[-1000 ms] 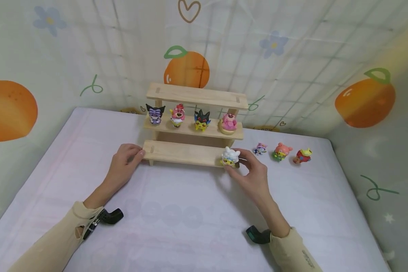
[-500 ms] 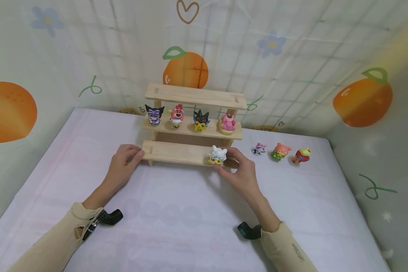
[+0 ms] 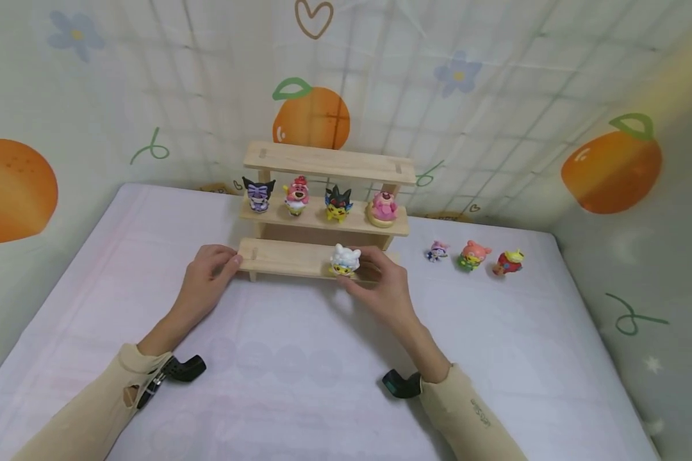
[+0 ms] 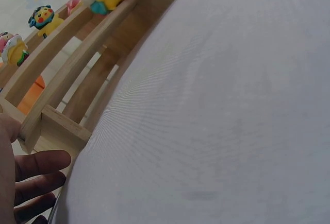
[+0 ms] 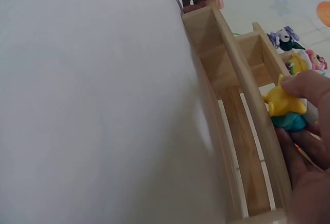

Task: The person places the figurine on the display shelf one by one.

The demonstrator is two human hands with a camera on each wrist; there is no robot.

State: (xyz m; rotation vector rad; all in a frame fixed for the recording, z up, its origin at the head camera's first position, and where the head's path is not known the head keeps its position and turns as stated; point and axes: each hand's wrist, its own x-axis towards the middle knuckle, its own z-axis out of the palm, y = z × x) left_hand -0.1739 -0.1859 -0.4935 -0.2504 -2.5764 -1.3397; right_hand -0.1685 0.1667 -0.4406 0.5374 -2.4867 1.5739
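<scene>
Right now you are steadying the wooden shelf (image 3: 323, 211) with your left hand (image 3: 207, 278), fingers resting straight against its end, while your right hand (image 3: 380, 288) is pinching the white-haired figurine (image 3: 345, 260) upright on the bottom tier.

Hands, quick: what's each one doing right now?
Left hand: open, fingers against the left end of the wooden shelf.
Right hand: holding the white-haired figurine on the bottom step.
</scene>
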